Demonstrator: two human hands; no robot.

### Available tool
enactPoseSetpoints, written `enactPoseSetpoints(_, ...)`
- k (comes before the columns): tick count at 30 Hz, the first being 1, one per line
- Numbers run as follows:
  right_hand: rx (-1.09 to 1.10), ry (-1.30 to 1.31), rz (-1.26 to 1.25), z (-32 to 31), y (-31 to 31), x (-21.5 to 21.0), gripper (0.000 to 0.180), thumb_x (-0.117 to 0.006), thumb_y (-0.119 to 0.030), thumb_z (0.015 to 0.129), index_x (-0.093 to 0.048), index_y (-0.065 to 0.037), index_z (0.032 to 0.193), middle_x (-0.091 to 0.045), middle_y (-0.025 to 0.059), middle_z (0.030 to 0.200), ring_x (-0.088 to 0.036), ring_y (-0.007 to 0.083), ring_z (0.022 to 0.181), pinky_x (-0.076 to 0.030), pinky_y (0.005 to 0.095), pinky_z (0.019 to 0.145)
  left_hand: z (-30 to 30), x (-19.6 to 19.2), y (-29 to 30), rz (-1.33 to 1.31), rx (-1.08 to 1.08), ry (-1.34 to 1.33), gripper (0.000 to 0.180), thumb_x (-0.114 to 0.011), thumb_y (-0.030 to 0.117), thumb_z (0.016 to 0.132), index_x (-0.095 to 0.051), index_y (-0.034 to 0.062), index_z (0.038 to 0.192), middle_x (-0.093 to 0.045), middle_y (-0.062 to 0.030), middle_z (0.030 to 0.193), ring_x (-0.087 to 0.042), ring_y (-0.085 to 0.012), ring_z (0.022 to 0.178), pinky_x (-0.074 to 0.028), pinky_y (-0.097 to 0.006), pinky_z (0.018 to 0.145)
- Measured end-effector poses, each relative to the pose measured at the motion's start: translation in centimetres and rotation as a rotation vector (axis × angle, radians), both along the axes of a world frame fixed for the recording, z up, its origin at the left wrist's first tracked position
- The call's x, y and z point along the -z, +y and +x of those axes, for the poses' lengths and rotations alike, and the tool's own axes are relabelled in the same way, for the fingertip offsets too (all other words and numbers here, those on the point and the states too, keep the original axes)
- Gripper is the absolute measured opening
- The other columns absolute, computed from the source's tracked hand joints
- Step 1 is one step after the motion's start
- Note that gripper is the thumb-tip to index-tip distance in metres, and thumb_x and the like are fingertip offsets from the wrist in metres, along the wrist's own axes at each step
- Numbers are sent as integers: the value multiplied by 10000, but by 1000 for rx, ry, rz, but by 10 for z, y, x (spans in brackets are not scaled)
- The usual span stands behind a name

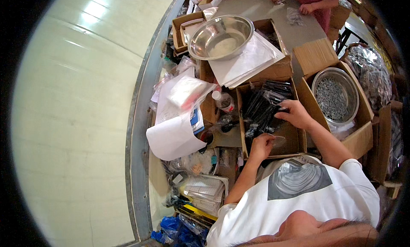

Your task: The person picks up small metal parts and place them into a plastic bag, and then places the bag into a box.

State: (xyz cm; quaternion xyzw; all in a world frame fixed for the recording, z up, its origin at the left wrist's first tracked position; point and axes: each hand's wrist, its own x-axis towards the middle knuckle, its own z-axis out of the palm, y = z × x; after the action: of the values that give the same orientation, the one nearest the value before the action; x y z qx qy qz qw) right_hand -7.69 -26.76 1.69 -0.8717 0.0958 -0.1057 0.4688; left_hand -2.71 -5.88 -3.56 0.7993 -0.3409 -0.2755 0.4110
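An open cardboard box in front of me holds a pile of long, thin black packets, some with shiny clear wrapping. My right hand reaches over the box's right side, its fingers curled at the pile's right edge on a black packet. What lies under those fingertips is partly hidden. Over the near left corner of the box, my left hand is closed, thumb against fingers, on a small clear plastic bag. The bag sticks out to the right of the fingertips.
Right of the box, a steel bowl of small metal screws or nails sits in another carton. Beyond stands a steel basin on white sheets. A plastic bottle stands left. Across the table, another person's hands are near a clear bag.
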Motion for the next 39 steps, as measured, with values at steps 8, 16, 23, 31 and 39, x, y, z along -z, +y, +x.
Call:
enactPoseSetpoints(8, -230, -66, -75, -51, 0, -16, 290, -765, -196, 691, -668, -31, 908, -589, 134, 858, -592, 328, 785, -483, 395, 683, -5, -22, -35, -194, 43, 136, 371, -603, -36, 685, -607, -38, 1056, -629, -117, 1026, -609, -165, 896, -472, -283, 780)
enactPoseSetpoints(16, 550, 169, -266, -80, -103, 29, 238, -657, -155, 775, -648, -56, 992, -622, 152, 972, -596, 326, 908, -478, 402, 794, -19, -32, -49, -238, 69, 305, 379, -575, -21, 702, -610, -52, 1078, -609, -115, 1127, -593, -194, 1036, -454, -278, 874)
enactPoseSetpoints(23, 521, 544, -577, -84, -132, 103, 292, -618, -86, 732, -584, -53, 1020, -567, 204, 1027, -600, 377, 895, -501, 461, 807, -25, -28, -49, -220, 99, 335, 401, -558, -32, 725, -609, -44, 1122, -586, -94, 1176, -573, -172, 1062, -439, -263, 893)
enactPoseSetpoints(31, 685, 92, 918, -111, -191, 119, 151, -471, -27, 798, -561, 14, 912, -632, 159, 868, -637, 245, 752, -531, 358, 647, -21, -17, -39, -317, 67, 425, 386, -528, -59, 735, -589, -83, 1115, -576, -125, 1188, -571, -193, 1085, -433, -286, 942)
enactPoseSetpoints(39, 183, -372, 1620, -113, -144, 38, 396, -416, -198, 877, -574, 72, 1119, -624, 183, 1074, -602, 266, 1004, -478, 382, 915, -21, -29, -43, -292, 83, 441, 401, -492, -78, 735, -542, -133, 1129, -567, -154, 1181, -554, -213, 1118, -404, -295, 983)
